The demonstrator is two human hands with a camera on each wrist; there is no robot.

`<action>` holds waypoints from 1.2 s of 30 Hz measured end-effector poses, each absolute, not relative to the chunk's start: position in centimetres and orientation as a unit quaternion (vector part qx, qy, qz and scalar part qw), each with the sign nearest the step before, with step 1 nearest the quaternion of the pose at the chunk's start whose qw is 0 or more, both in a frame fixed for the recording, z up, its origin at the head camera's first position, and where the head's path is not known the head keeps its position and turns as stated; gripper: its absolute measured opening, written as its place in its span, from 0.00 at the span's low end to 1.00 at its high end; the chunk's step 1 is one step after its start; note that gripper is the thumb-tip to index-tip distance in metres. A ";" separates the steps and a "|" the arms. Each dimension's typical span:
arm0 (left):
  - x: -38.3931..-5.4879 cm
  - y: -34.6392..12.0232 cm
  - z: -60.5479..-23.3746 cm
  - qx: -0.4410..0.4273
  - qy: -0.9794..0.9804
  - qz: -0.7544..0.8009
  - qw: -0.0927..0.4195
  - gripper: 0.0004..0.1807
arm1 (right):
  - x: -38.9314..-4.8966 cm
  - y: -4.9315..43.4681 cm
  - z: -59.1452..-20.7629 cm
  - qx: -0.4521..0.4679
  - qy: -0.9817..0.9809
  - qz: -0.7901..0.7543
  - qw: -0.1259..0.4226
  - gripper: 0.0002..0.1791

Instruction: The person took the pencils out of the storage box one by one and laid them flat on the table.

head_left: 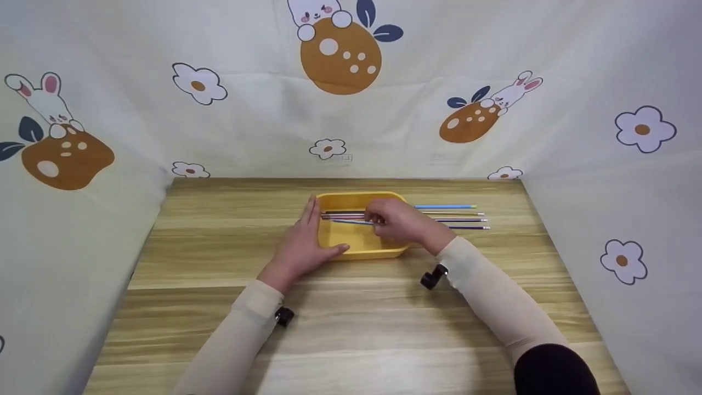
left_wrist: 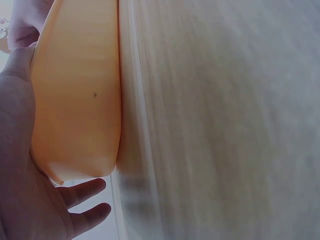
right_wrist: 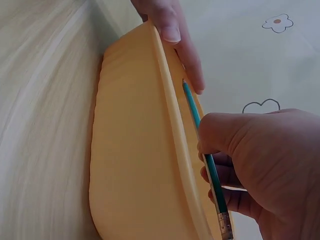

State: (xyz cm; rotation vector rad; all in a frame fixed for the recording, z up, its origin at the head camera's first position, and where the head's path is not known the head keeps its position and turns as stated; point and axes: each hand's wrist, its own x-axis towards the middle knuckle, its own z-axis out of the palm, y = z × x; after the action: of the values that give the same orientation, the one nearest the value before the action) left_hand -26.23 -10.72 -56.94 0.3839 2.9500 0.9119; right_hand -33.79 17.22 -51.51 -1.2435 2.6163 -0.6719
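A yellow tray [head_left: 362, 254] stands on the wooden table. My left hand [head_left: 299, 247] braces its left end, fingers straight along the outside and thumb resting on the front rim. In the left wrist view, that hand [left_wrist: 30, 165] lies against the tray's corner. Over the tray, my right hand [head_left: 397, 219] pinches a blue-green pencil [head_left: 351, 222] between thumb and fingers. The right wrist view shows this pencil [right_wrist: 191, 107] slanting along the tray's inner side, its metal eraser end nearest the camera. Several other pencils [head_left: 343, 213] lie in the tray, partly hidden by the right hand.
To the right of the tray, several pencils lie side by side on the table, among them a light blue pencil [head_left: 445, 207] and a dark pencil [head_left: 469, 227]. A patterned cloth [head_left: 247, 131] rises behind the table [head_left: 219, 230] and along both sides.
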 end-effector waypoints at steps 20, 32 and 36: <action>-26.3 -10.8 -56.8 0.116 0.955 0.271 0.018 0.76 | -32.9 22.0 -50.2 -0.423 0.870 -0.249 0.038 0.14; -26.2 -10.7 -56.8 0.116 0.956 0.269 0.018 0.76 | -32.5 24.9 -49.6 -0.400 0.879 -0.255 0.040 0.10; -26.2 -10.7 -56.7 0.114 0.954 0.277 0.024 0.75 | -32.3 26.1 -49.4 -0.390 0.881 -0.261 0.053 0.10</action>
State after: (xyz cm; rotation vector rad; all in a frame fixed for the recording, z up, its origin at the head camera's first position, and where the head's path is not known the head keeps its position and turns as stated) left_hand -26.17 -10.71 -56.73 0.3532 2.9520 0.8578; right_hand -32.32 26.09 -49.35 -1.1860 2.6798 -0.7947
